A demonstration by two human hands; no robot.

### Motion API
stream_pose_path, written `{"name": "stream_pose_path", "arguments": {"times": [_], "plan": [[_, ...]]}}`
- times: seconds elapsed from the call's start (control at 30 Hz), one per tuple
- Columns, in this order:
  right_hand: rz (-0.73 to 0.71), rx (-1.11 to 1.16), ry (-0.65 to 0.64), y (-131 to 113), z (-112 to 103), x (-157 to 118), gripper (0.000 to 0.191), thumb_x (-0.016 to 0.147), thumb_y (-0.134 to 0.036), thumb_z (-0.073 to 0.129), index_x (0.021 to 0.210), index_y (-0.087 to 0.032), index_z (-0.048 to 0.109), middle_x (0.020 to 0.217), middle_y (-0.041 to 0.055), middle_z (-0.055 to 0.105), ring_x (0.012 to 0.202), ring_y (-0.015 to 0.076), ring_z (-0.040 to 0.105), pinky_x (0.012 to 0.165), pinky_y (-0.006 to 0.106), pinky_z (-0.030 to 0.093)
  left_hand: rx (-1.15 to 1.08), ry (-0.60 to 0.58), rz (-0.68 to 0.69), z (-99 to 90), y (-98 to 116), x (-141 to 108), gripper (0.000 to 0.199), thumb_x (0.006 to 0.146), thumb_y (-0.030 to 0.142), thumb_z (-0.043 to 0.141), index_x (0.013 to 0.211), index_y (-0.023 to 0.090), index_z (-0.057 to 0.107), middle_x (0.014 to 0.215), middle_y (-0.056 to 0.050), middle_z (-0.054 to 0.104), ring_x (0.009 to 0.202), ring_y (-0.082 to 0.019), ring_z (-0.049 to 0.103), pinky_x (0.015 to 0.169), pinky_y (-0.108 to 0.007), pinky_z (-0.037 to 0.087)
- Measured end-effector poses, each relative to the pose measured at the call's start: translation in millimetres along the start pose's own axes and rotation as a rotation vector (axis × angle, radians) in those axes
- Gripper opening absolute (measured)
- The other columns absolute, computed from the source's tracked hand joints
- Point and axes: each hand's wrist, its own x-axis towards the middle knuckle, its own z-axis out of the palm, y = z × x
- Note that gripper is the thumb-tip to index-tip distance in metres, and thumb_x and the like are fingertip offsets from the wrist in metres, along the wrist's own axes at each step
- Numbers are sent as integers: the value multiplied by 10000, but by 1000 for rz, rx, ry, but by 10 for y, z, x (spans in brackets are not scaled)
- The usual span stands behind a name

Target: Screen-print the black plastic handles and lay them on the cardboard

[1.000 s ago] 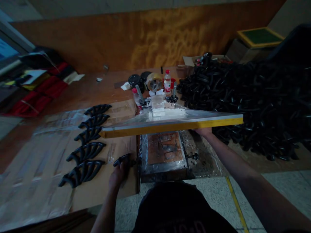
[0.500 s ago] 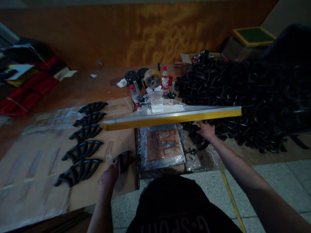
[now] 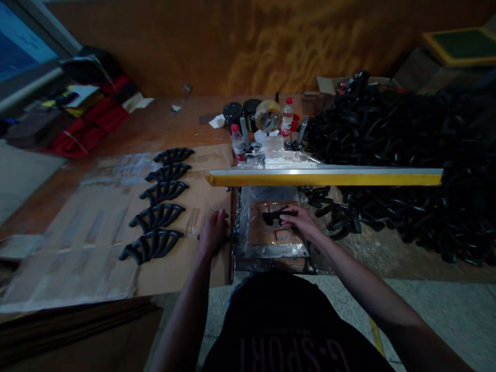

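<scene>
My right hand (image 3: pixel 298 219) pinches a black curved piece (image 3: pixel 273 217), which looks like a plastic handle, above the brown pad of the fixture plate (image 3: pixel 242 243). My left hand (image 3: pixel 212 231) is at the right edge of the cardboard, its fingers curled. Dark shapes show beneath it, but what it grips, if anything, is hidden. Further left, several fanned groups of black curved pieces (image 3: pixel 155 245) lie in a column on the cardboard (image 3: pixel 104 232). Across the fixture, just beyond my hands, runs a long metal bar with a yellow front face (image 3: pixel 325 179).
A large heap of black curved pieces (image 3: pixel 387 134) covers the right side. Behind the bar stand two red-capped bottles, one of them clear (image 3: pixel 287 118), a tape roll (image 3: pixel 268 115) and dark jars (image 3: pixel 233 113). Red bundles (image 3: pixel 95 121) lie at the back left.
My right hand has come from the heap's edge to above the plate, with a black piece in it. My left hand has moved rightward to the cardboard's edge. The view has shifted left.
</scene>
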Motion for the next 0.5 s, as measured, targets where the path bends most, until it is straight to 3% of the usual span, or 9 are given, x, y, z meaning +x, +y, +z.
{"name": "stream_pose_path", "arguments": {"times": [0.1, 0.2, 0.37, 0.5], "plan": [[-167, -637, 122, -17, 74, -40, 313, 883, -472, 558, 967, -187, 656, 954, 99, 709, 892, 243, 668, 794, 366, 502, -150, -4, 74, -24, 250, 66, 539, 903, 615, 351, 917, 164, 646, 640, -23, 630, 552, -145, 577, 518, -235, 419], [-225, -1106, 77, -45, 15, -69, 397, 967, -479, 406, 1065, -175, 643, 1052, 154, 701, 975, 269, 656, 811, 347, 473, -393, 37, 176, -121, 648, 131, 520, 889, 614, 404, 938, 148, 629, 607, -7, 610, 500, -117, 540, 490, -214, 418], [-153, -1325, -66, -108, 2, -30, 467, 984, -503, 306, 1096, -194, 637, 1014, 158, 721, 927, 275, 684, 766, 336, 474, -690, 63, 322, -218, 1323, 114, 567, 916, 608, 355, 962, 125, 648, 590, -12, 606, 531, -118, 576, 509, -206, 447], [-103, -1330, -31, -134, -28, -14, 521, 942, -579, 371, 1159, -188, 638, 957, 163, 734, 884, 311, 695, 770, 396, 503, -686, 15, 353, -214, 1426, -31, 615, 925, 618, 344, 1037, 107, 669, 648, -37, 646, 645, -154, 634, 594, -242, 499]]}}
